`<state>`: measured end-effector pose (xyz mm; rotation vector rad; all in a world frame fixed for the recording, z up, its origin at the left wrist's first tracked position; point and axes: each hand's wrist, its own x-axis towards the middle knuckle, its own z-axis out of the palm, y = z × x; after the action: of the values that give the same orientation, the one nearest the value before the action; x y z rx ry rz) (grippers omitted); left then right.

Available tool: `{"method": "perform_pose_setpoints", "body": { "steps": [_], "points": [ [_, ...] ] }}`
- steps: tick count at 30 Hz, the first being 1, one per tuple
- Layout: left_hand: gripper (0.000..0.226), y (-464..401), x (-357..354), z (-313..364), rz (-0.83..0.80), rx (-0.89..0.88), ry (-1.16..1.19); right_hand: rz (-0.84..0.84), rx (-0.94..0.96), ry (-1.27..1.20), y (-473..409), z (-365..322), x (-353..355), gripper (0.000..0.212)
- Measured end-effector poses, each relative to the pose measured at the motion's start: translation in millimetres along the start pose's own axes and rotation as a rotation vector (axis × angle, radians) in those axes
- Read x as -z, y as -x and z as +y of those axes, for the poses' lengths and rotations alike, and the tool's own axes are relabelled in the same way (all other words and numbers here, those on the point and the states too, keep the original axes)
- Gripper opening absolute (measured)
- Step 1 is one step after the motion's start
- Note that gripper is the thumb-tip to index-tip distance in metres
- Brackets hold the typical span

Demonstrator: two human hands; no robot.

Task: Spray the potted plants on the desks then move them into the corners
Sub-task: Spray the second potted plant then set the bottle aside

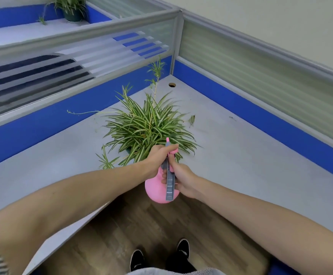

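A spider plant (147, 126) with striped green leaves stands in a mostly hidden pot near the front curve of the grey corner desk (231, 147). Just in front of it I hold a pink spray bottle (157, 191) with a grey trigger head, its nozzle aimed at the leaves. My right hand (183, 180) grips the bottle at the trigger side. Around the bottle's neck and nozzle end, my left hand (158, 157) is closed, touching the plant's near leaves. A second potted plant (70, 8) sits on the neighbouring desk beyond the partition.
Blue and frosted-glass partitions (94, 62) wall the desk on the left and right, meeting at a corner post (178, 42). A cable hole (172, 84) lies near that corner. Wood floor and my black shoes (159, 255) show below the desk's curved edge.
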<state>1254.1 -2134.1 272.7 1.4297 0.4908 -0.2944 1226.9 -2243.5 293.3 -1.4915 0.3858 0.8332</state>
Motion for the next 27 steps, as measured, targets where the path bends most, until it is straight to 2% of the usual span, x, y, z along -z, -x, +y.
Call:
{"method": "perform_pose_setpoints", "body": {
  "steps": [2,7,9,14,19,22,25,27],
  "points": [
    [0.029,0.6,-10.8,3.2,-0.042,-0.007,-0.024,0.029,0.023,0.005,6.8,2.9,9.2,0.046],
    [0.022,1.2,-49.7,7.6,-0.195,-0.006,-0.122,0.143,0.052,-0.006,21.0,16.7,40.6,0.013],
    [0.020,5.6,-73.2,6.8,-0.244,-0.010,-0.144,0.197,0.059,0.008,26.4,24.3,57.8,0.006],
    [0.017,13.6,-139.0,-1.4,-0.338,-0.012,-0.177,0.323,0.103,-0.011,51.0,41.7,108.6,0.014],
    [0.031,28.1,-228.6,-15.1,-0.433,0.013,-0.236,0.430,0.114,-0.077,74.8,67.9,184.9,0.029],
    [0.030,37.3,-276.2,-26.0,-0.470,0.038,-0.252,0.487,0.096,-0.105,88.5,82.3,226.0,0.023],
    [0.020,43.3,-324.9,-42.6,-0.507,0.077,-0.264,0.551,0.053,-0.095,98.7,101.5,268.6,0.015],
    [0.021,45.6,-353.9,-54.3,-0.523,0.098,-0.262,0.588,0.026,-0.082,103.6,114.3,293.5,0.017]
  ]
}}
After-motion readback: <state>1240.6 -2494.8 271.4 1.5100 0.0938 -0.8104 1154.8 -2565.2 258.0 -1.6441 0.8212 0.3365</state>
